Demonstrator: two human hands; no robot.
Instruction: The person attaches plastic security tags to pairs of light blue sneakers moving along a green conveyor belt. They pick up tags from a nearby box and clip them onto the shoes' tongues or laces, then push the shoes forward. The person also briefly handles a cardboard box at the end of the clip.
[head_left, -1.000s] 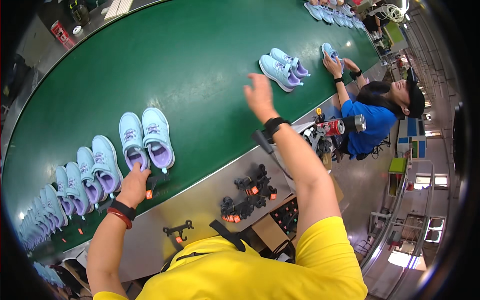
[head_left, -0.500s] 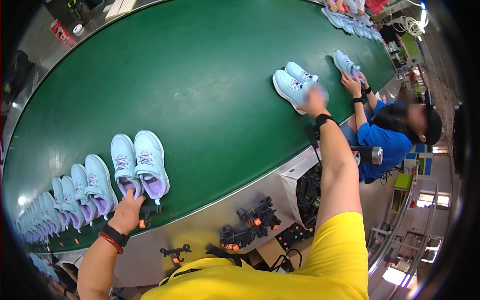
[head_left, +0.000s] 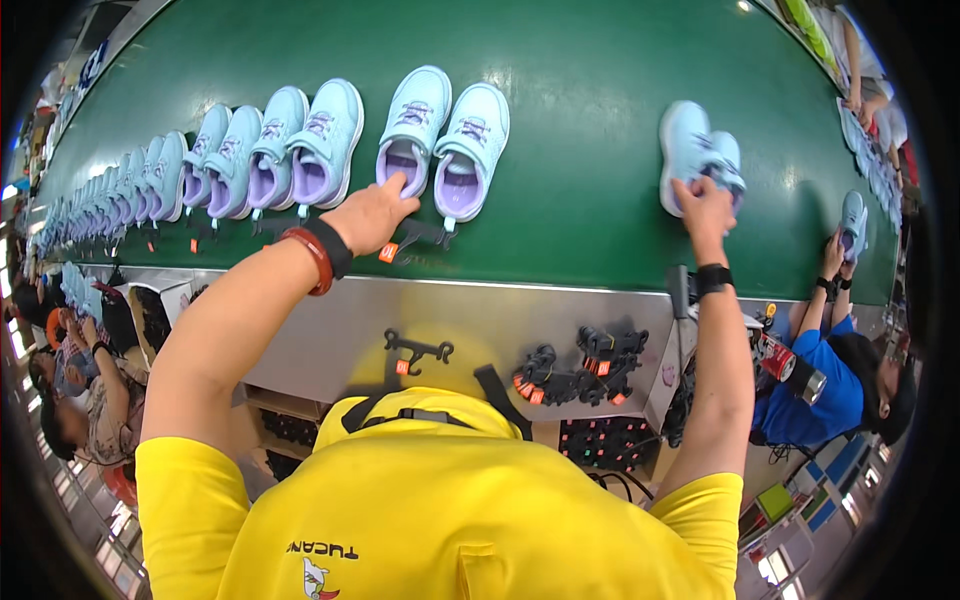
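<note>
My left hand (head_left: 372,215) reaches to the heel of a light blue shoe (head_left: 418,108) with lilac lining, fingers closed at its collar. Its mate (head_left: 474,138) stands close on the right, toe pointing away. A black plastic shoe hanger (head_left: 424,236) with an orange tag lies behind their heels, beside my left hand. Farther right, my right hand (head_left: 707,207) grips the heel end of another light blue shoe (head_left: 685,140). A second shoe (head_left: 724,158) overlaps it on the right, and my fingers partly hide both.
A long row of matching shoes (head_left: 228,160) runs left along the green table (head_left: 580,90). Another hanger (head_left: 415,350) and a pile of black hangers (head_left: 583,372) lie on the metal ledge (head_left: 480,310) nearer me. At right, a co-worker in blue (head_left: 818,385) holds a shoe (head_left: 852,222).
The view has turned, bringing more of the row into sight. My right hand and its pair are closer to the left pair and farther from the co-worker's shoe. My left hand stays at the same heel.
</note>
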